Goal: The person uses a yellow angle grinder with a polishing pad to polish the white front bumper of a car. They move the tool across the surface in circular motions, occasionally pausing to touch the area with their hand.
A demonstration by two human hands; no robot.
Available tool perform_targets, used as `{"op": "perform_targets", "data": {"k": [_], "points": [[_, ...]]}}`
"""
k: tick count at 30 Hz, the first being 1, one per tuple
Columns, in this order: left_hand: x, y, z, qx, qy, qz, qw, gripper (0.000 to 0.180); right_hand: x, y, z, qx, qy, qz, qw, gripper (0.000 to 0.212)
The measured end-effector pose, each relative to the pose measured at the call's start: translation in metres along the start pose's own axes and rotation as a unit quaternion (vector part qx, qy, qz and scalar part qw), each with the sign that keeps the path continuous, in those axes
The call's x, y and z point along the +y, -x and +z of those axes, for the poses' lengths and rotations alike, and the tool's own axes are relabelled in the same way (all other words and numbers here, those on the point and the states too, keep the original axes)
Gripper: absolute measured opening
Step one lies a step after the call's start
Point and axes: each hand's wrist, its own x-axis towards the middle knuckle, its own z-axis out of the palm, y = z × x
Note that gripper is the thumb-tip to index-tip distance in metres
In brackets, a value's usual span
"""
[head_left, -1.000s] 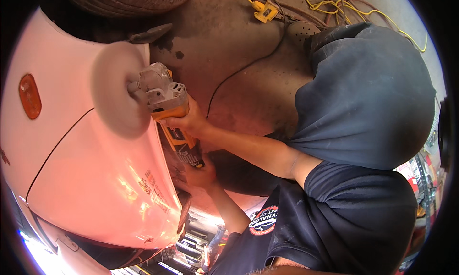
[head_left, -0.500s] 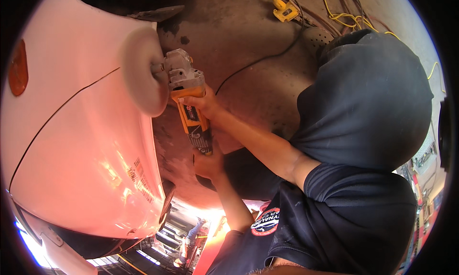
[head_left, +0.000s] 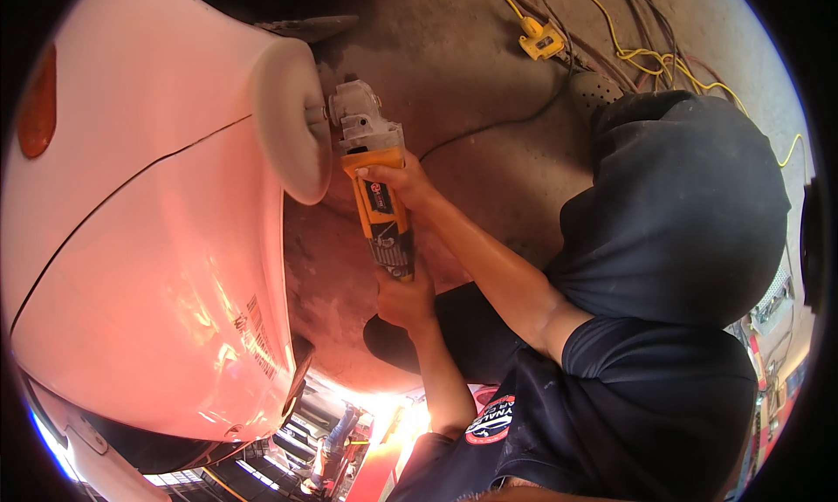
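Note:
A yellow and black polisher point(head_left: 380, 188) with a grey metal head is in both my hands. My right hand point(head_left: 397, 181) is wrapped round its body just behind the head. Lower down, my left hand point(head_left: 407, 298) grips the rear end of the tool. On the head sits a round, pale polishing pad point(head_left: 284, 122), seen nearly edge-on. It overlaps the edge of a glossy white car panel point(head_left: 157, 240) lit reddish; whether it touches the paint I cannot tell. A dark curved seam crosses the panel and runs behind the pad.
An orange side light point(head_left: 37, 109) is set in the panel at far left. A dark cord point(head_left: 497, 122) trails over the floor. Beyond my bent knee point(head_left: 672, 188) lie a yellow outlet box point(head_left: 541, 41) and tangled cables point(head_left: 655, 61). Another person point(head_left: 332, 441) shows small at the bottom.
The polisher and both hands have shifted to the right, and the pad now sits nearer the panel's right edge. The view has shifted slightly too.

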Motion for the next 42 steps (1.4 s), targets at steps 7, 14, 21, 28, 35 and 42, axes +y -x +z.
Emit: {"op": "perform_targets", "data": {"k": [7,14,21,28,35,42], "points": [[0.007,0.005,-0.002,0.013,-0.002,0.002,1.000,0.063,-0.008,0.004,0.002,0.005,0.024,-0.024,0.999,0.053],[0.017,0.008,-0.007,0.026,0.010,-0.015,0.999,0.064,-0.016,0.005,0.000,-0.031,0.000,0.004,1.000,0.054],[0.021,0.002,-0.003,0.087,0.053,0.023,0.995,0.063,-0.032,0.008,0.006,-0.095,-0.042,-0.045,0.994,0.056],[0.038,-0.002,-0.037,0.211,0.109,0.133,0.962,0.047,-0.080,0.036,0.040,-0.117,-0.063,-0.105,0.986,0.080],[-0.018,-0.015,-0.034,0.291,0.136,0.171,0.932,0.058,-0.078,0.067,0.077,-0.187,-0.053,-0.168,0.967,0.094],[-0.043,-0.021,-0.024,0.203,0.145,0.176,0.952,0.053,-0.034,0.051,0.063,-0.080,-0.076,-0.173,0.979,0.093]]}}
